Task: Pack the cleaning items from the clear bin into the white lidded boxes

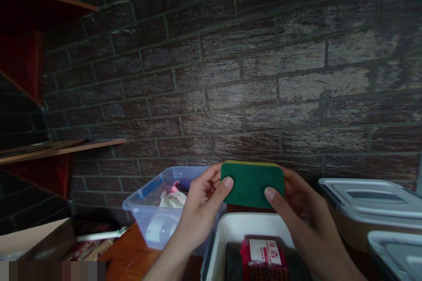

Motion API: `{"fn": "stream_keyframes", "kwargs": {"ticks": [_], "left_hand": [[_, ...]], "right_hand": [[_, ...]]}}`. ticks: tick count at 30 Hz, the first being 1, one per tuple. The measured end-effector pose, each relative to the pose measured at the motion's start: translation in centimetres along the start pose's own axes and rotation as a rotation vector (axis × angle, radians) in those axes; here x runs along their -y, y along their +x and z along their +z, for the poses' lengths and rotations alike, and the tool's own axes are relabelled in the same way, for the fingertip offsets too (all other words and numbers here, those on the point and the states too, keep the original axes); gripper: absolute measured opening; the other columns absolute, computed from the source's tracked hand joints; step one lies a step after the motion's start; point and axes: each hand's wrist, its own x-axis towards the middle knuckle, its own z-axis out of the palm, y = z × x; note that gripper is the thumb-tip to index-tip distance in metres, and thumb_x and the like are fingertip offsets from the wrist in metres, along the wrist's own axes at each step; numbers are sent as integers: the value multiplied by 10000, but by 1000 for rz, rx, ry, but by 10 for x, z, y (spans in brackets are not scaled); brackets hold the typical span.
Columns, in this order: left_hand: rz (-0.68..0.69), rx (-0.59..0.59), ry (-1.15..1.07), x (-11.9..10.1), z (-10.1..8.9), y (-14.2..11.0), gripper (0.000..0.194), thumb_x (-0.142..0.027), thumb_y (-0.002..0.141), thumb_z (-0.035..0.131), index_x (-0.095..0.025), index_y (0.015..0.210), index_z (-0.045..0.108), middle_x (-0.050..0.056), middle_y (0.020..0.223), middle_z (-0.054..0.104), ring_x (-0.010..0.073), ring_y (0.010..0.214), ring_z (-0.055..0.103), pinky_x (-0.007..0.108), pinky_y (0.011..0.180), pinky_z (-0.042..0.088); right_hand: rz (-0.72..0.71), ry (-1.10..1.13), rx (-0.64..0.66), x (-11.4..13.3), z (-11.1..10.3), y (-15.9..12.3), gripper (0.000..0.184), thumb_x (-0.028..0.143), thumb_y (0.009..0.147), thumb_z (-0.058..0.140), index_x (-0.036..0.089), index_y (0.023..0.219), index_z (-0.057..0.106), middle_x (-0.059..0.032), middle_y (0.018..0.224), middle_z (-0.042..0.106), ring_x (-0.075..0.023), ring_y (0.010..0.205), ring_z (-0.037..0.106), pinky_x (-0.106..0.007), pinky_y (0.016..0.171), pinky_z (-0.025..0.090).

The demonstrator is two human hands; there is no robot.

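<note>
Both hands hold up a flat scouring sponge, its dark green face toward me and a thin yellow layer along its top edge. My left hand grips the left end, thumb on the green side and fingers behind. At the right end, my right hand pinches it the same way. Just below the sponge stands a white bin. Inside that bin lies a red package with a white label, among dark things I cannot make out.
A clear bluish plastic tub with white and pink items stands behind my left forearm. Lidded containers are at the right. A wooden table, a cardboard box and red-bracketed shelves occupy the left; a brick wall rises behind.
</note>
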Motion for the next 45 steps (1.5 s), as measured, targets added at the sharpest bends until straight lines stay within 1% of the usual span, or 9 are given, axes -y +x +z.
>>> {"fn": "stream_keyframes", "kwargs": {"ticks": [6, 11, 16, 20, 28, 32, 37, 40, 45], "left_hand": [[-16, -2, -92, 5, -3, 0, 309, -303, 999, 597, -180, 1274, 662, 100, 1146, 724, 201, 1005, 672, 279, 860, 511], [-49, -45, -72, 0, -4, -2, 478, -352, 964, 640, -256, 1421, 539, 49, 986, 705, 178, 875, 656, 261, 775, 504], [-73, -62, -53, -6, -5, -3, 467, -377, 946, 645, -271, 1394, 566, 14, 850, 617, 160, 779, 598, 269, 744, 498], [-72, -80, -31, -8, -5, -3, 403, -385, 951, 627, -276, 1339, 611, -2, 775, 553, 166, 759, 588, 265, 709, 486], [-32, -107, 61, 0, -5, -4, 441, -431, 918, 678, -213, 1300, 658, 41, 810, 664, 181, 734, 608, 253, 642, 460], [-16, -82, 99, 0, -4, -4, 387, -413, 952, 644, -223, 1289, 644, 34, 836, 679, 160, 735, 614, 236, 645, 467], [-56, 33, 86, 1, 6, -7, 459, -341, 929, 688, -270, 1350, 523, 43, 1013, 662, 146, 760, 608, 214, 590, 526], [-71, 20, 137, 4, 13, -10, 519, -316, 880, 744, -291, 1337, 499, 27, 1008, 621, 132, 712, 564, 190, 500, 513], [-53, -30, 156, 10, 19, -14, 461, -297, 870, 749, -301, 1264, 511, 1, 958, 598, 109, 642, 536, 173, 460, 480]], "right_hand": [[3, 46, -20, 0, 1, 1, 351, 370, 930, 710, 289, 1263, 632, -70, 1255, 731, -230, 1093, 717, -326, 953, 581], [45, 52, -7, 2, 1, 0, 367, 423, 940, 680, 277, 1275, 654, -79, 1252, 736, -252, 1099, 718, -340, 921, 599], [71, -97, -197, -4, -3, -6, 451, 502, 905, 690, 280, 1297, 675, -68, 1316, 709, -281, 1203, 668, -336, 934, 592], [65, -113, -221, -5, -1, -7, 461, 532, 901, 681, 304, 1301, 686, -57, 1318, 712, -296, 1237, 648, -332, 915, 598], [24, -30, -125, -11, -1, -1, 465, 442, 950, 645, 304, 1389, 579, -72, 1302, 710, -273, 1183, 679, -402, 961, 585], [18, -26, -98, -13, -4, 0, 472, 439, 953, 632, 304, 1398, 554, -87, 1252, 727, -287, 1149, 693, -430, 918, 606], [18, -59, -89, -8, 3, -2, 586, 388, 841, 777, 275, 1367, 544, -87, 1173, 742, -268, 992, 736, -391, 839, 628], [23, -103, -94, -6, 8, -4, 570, 367, 820, 794, 256, 1324, 553, -78, 1123, 742, -254, 959, 732, -366, 832, 615], [-30, -188, -116, -7, 9, -6, 507, 356, 824, 778, 240, 1277, 582, -67, 1101, 733, -241, 949, 716, -329, 817, 594]]}}
